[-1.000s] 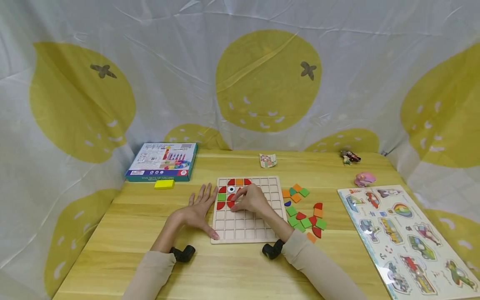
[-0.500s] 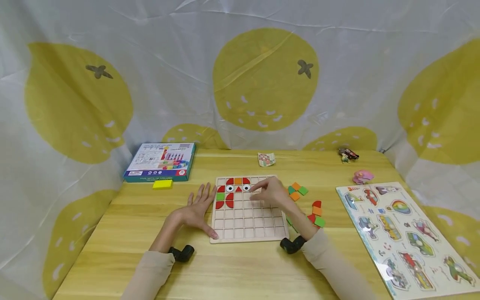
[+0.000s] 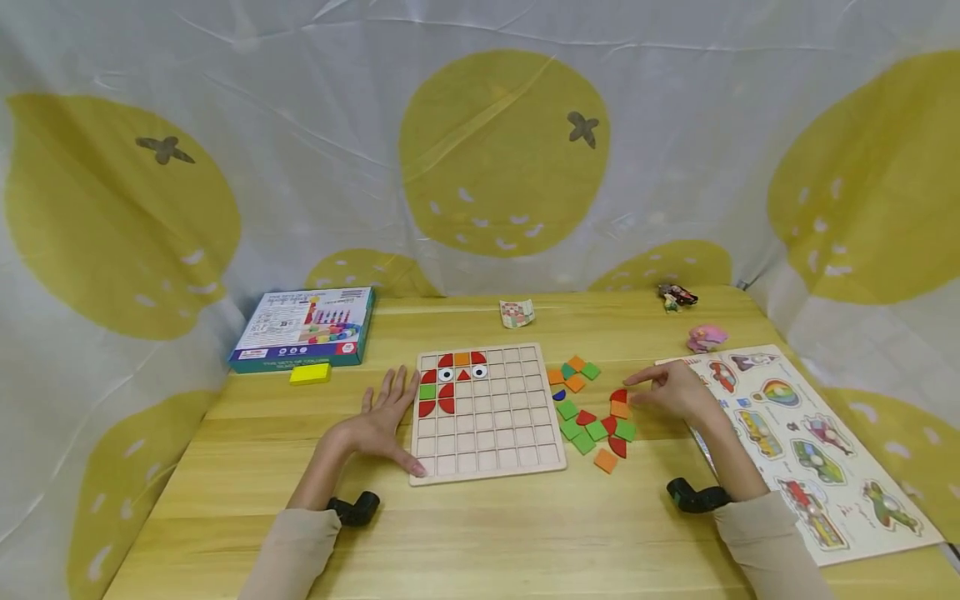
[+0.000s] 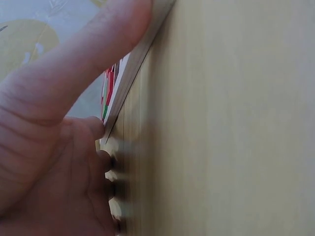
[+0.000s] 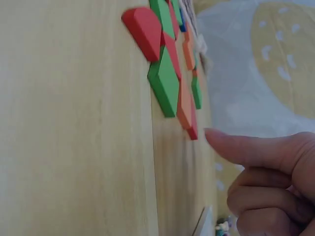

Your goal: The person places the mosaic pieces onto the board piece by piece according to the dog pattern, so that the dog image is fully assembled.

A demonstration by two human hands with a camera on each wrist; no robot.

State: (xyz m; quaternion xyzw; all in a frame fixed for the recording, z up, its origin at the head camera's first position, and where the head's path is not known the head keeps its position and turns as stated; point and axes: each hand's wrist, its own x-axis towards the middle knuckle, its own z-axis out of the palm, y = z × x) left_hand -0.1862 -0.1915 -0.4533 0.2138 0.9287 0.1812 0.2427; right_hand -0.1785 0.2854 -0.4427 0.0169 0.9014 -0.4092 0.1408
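Note:
My left hand [image 3: 378, 425] lies spread at the left edge of the wooden grid board [image 3: 495, 437], its thumb [image 4: 98, 49] on the near corner. Red, green and orange pieces fill some upper-left cells, along with two eye tiles [image 3: 446, 374]. Over at the right, my right hand [image 3: 675, 392] reaches toward the loose pieces. Its index finger and thumb are apart, close to a red quarter-round piece [image 3: 619, 396], with nothing between them. In the right wrist view, the thumb [image 5: 246, 150] points at that red piece [image 5: 193, 129], and the other fingers are curled.
Loose green tiles [image 3: 583, 442], orange tiles and red pieces lie right of the board. A picture puzzle board [image 3: 862, 508] extends under the right forearm. Farther back are a pink toy [image 3: 707, 337], a small patterned paper [image 3: 517, 313], a boxed set [image 3: 303, 327] and a yellow block [image 3: 310, 373].
My right hand has left the board's eye tile and moved right to the loose pieces. A second eye tile now shows in the grid. The left hand stays at the board's edge.

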